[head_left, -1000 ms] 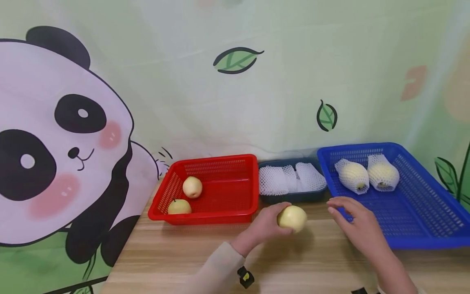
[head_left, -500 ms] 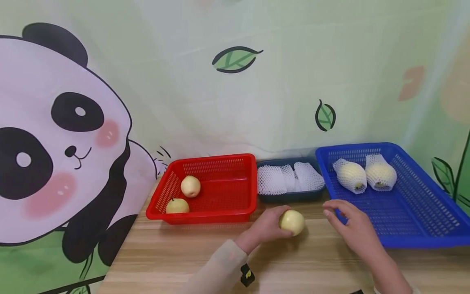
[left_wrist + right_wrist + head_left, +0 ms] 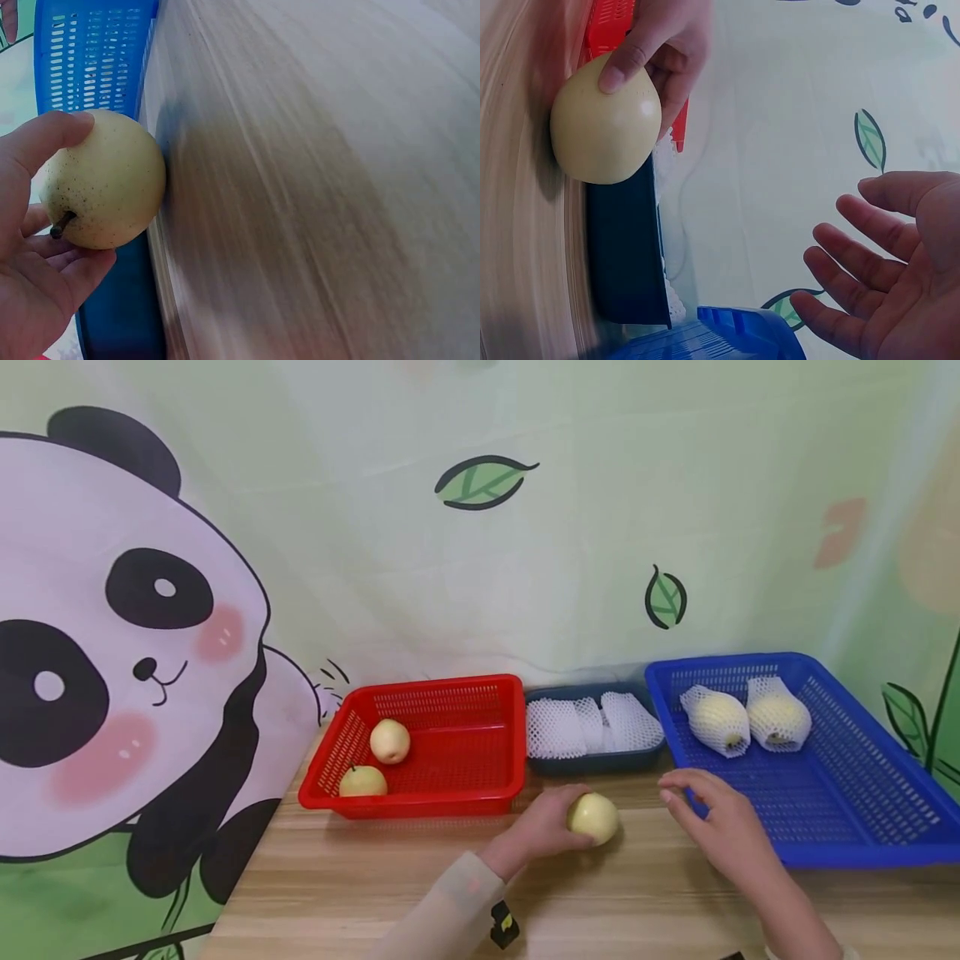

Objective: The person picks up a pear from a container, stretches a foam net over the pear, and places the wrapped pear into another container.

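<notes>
A pale yellow pear is in my left hand, thumb on one side and fingers on the other, low over the tabletop. In the left wrist view the pear shows its dark stem towards the palm; whether it touches the wood I cannot tell. My right hand hovers by the near left corner of the blue basket, holding nothing. Its fingers are spread and loosely bent in the right wrist view. Behind the pear, a dark blue tray contains white foam net sleeves.
To the left stands a red basket with two bare pears, one behind the other. Two net-wrapped pears lie at the back of the blue basket. A printed panda curtain hangs behind the wooden table.
My left hand has lowered the pear closer to the tabletop and slightly leftward. My right hand has stayed nearly in place.
</notes>
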`<state>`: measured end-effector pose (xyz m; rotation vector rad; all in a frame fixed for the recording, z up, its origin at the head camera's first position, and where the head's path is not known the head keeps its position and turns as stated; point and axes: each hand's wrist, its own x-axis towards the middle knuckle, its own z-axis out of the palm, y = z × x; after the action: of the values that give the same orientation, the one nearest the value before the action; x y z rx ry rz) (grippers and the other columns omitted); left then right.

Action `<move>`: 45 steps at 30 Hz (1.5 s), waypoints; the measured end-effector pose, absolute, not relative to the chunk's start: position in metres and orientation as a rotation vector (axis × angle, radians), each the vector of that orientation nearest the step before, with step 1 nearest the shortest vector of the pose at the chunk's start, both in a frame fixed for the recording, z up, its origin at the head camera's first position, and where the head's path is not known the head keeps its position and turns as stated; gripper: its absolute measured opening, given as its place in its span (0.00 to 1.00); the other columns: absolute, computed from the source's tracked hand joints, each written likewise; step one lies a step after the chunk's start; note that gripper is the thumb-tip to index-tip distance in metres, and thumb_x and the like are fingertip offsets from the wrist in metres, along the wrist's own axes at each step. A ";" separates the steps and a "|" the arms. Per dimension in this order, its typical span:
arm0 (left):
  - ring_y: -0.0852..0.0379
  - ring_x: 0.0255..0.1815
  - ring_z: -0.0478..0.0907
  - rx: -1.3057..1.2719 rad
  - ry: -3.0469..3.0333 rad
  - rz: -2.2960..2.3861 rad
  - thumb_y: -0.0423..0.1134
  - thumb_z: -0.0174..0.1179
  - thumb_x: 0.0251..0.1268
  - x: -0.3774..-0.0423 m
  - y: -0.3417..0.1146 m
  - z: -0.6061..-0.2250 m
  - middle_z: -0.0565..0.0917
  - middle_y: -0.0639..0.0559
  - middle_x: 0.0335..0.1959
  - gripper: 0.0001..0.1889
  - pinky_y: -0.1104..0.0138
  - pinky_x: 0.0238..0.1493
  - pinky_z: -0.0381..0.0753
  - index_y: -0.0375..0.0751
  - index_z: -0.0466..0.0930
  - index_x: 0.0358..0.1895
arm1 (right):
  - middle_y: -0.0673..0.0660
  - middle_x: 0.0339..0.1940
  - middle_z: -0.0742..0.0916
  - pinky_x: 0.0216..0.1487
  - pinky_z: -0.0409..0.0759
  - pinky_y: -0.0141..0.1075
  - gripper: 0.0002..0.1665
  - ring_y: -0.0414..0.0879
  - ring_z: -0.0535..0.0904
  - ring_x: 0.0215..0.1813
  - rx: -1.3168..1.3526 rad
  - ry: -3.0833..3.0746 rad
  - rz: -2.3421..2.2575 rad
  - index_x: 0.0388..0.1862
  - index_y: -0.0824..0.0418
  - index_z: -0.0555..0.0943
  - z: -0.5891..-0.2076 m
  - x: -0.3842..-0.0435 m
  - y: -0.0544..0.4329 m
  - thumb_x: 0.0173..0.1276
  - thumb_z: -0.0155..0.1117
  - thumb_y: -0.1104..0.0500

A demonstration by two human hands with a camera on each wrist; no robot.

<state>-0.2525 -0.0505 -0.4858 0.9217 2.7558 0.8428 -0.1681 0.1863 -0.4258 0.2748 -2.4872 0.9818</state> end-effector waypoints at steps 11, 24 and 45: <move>0.53 0.60 0.79 0.858 2.735 0.813 0.44 0.76 0.56 -0.257 -0.051 -0.484 0.83 0.47 0.62 0.35 0.65 0.63 0.78 0.40 0.74 0.68 | 0.55 0.49 0.91 0.50 0.83 0.34 0.07 0.42 0.84 0.53 0.316 -2.473 0.955 0.44 0.56 0.88 -0.419 -0.174 0.186 0.68 0.69 0.62; 0.54 0.60 0.78 0.854 2.725 0.748 0.48 0.73 0.59 -0.253 -0.057 -0.478 0.81 0.47 0.64 0.37 0.66 0.62 0.79 0.42 0.70 0.71 | 0.62 0.48 0.90 0.52 0.82 0.58 0.08 0.61 0.85 0.54 0.468 -2.455 0.866 0.43 0.60 0.87 -0.400 -0.185 0.186 0.65 0.70 0.66; 0.56 0.55 0.84 0.996 2.910 0.534 0.47 0.62 0.72 -0.211 -0.077 -0.417 0.87 0.51 0.57 0.18 0.67 0.58 0.83 0.49 0.82 0.61 | 0.67 0.54 0.87 0.58 0.81 0.59 0.15 0.64 0.82 0.57 0.654 -2.701 0.849 0.54 0.67 0.83 -0.331 -0.223 0.170 0.74 0.64 0.60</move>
<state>-0.2111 -0.0774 -0.4171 0.9963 2.9104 0.5341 -0.2232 0.1704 -0.3306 0.6542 -2.7011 0.8493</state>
